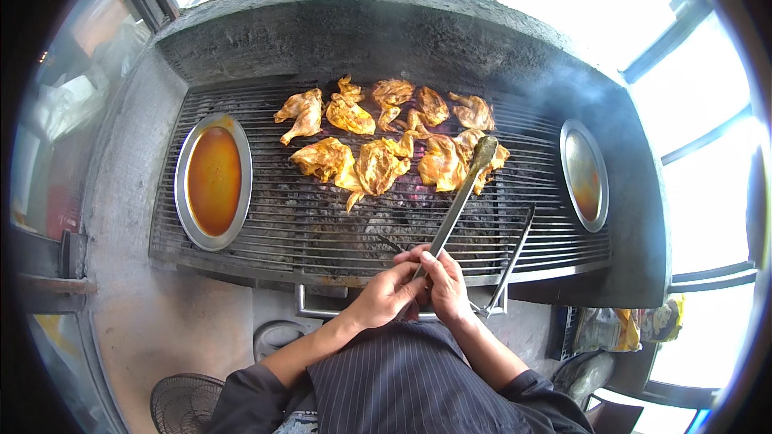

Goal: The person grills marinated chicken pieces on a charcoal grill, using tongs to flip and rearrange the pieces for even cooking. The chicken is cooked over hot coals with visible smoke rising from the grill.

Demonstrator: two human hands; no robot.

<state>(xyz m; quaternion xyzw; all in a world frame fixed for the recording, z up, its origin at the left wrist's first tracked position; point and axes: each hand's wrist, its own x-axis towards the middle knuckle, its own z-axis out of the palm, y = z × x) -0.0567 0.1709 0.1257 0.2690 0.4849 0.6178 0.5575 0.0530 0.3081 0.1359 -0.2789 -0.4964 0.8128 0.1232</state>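
Both my left hand and my right hand are closed around the lower end of a pair of metal tongs at the grill's front edge. The tongs point away from me, and their soiled tip overlaps the chicken at the right of the front row; I cannot tell whether it touches. Pieces of yellow-marinated chicken lie in two rows on the bar grate. Browning shows on several, such as the back-row piece. Glowing coals show faintly between the bars.
An oval metal dish of orange-brown liquid sits on the grate's left; another oval dish stands at the right. A second metal tool leans over the front rail. Smoke rises by the right wall. A fan stands at lower left.
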